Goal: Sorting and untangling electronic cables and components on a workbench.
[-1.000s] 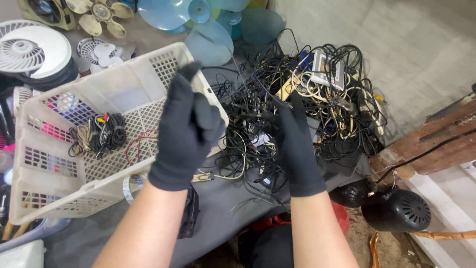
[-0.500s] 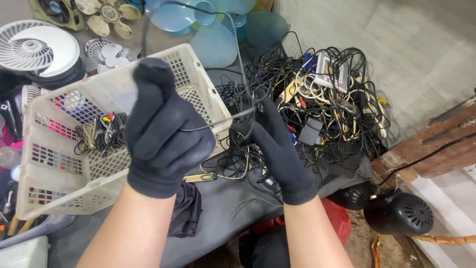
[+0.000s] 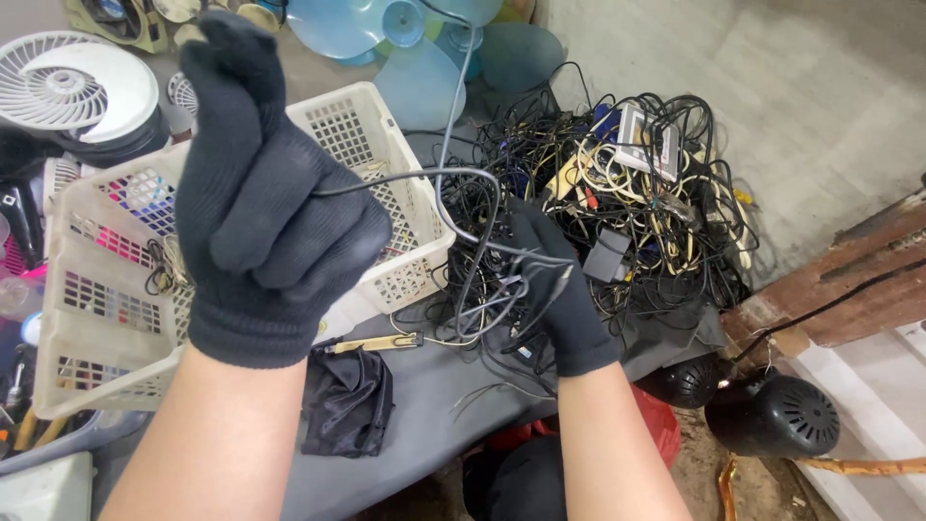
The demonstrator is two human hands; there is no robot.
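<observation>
At the far left a white fan grille [image 3: 77, 87] lies on the grey surface [image 3: 434, 405], with a white slotted basket [image 3: 96, 318] just below it holding small bundles of wire. In front of the basket the left hand [image 3: 265, 203], in a black knit glove, is raised and curled into a fist, its fingers [image 3: 289, 241] pressed together around a thin dark cable [image 3: 453, 174]. The cable is slim and smooth; it leaves the fist to the right, bends into a loop, and one pale grey strand rises toward the top edge. A crumpled black cloth [image 3: 347, 400] lies on the surface below the fist. Further right, the right hand [image 3: 559, 289], also gloved in black, is lower, its fingers closed on several thin strands of the same cable where it meets the tangle. Behind it sits a big pile of wires [image 3: 637, 203], black, yellow and white. At the lower right stand two black fan motors [image 3: 772, 415].
</observation>
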